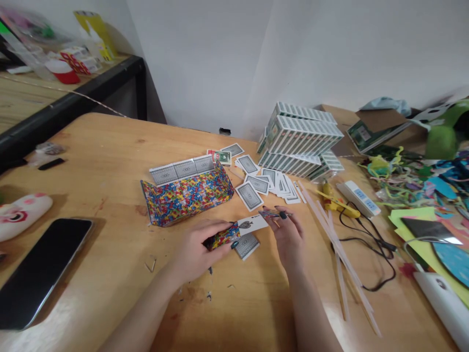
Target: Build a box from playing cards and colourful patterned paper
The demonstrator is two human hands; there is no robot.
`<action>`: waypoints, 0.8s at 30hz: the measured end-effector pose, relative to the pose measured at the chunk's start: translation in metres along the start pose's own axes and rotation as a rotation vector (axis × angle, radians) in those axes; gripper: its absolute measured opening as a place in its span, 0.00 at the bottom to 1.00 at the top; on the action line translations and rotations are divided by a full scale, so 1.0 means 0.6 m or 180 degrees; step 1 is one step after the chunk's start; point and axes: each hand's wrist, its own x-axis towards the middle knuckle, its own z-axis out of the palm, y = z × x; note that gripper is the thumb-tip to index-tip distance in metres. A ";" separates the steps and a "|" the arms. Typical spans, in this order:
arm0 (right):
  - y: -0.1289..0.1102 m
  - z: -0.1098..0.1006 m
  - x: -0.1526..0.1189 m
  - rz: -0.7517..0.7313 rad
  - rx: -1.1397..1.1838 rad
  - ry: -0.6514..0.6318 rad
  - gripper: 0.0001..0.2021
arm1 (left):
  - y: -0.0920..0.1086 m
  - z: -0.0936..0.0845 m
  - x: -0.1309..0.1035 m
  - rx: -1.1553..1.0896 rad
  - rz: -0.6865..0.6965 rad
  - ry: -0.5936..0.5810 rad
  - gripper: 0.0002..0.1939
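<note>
Near the middle of the table, my left hand (200, 247) is closed around a card piece (223, 237) covered in a multicoloured pattern. A white ace of spades (252, 225) stretches from it towards my right hand (287, 232). The fingers of my right hand pinch a small patterned piece (269, 214) at the card's right end. Below the ace, a grey-backed card (247, 246) lies on the table. Behind my left hand stands a folded multicoloured patterned panel (186, 198) with grey-backed cards (183, 168) along its back edge.
Loose playing cards (249, 195) lie behind my hands, before stacked striped boxes (300, 137). To the right are a yellow glue gun (339, 205), glue sticks (340, 249), a power strip (359, 198) and coloured scraps (388, 171). A black phone (40, 269) lies at left.
</note>
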 end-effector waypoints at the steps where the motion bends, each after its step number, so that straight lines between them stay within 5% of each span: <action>1: 0.001 0.000 0.001 0.0004 -0.0002 -0.0014 0.09 | 0.000 0.001 0.000 0.0000 0.0005 -0.0006 0.17; 24: -0.006 0.008 -0.003 0.0096 0.0108 0.0048 0.14 | 0.004 0.001 0.003 -0.0092 -0.0117 -0.0084 0.16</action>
